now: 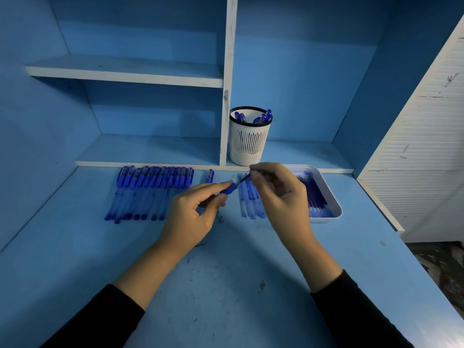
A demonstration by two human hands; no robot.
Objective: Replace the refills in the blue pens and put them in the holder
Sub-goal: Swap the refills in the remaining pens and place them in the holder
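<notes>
1. Shows matt blue paint on the desk (238, 285), scuffed and flecked with dark ink.
2. Shows clear, smooth plastic in the barrels of the pens (150, 192), opaque blue at the caps.
3. Looks like matt white plastic in the holder (248, 144), slotted above, perforated below, black at the rim.
4. Gleams as smooth white plastic at the tray (334, 197).
5. Shows thin clear plastic in the refills (251, 199).
6. Shows chipped white paint along the shelf (125, 77).
7. Reads as matt black cloth at the sleeves (356, 312).
8. Looks ribbed, white and scuffed on the panel (426, 146).
</notes>
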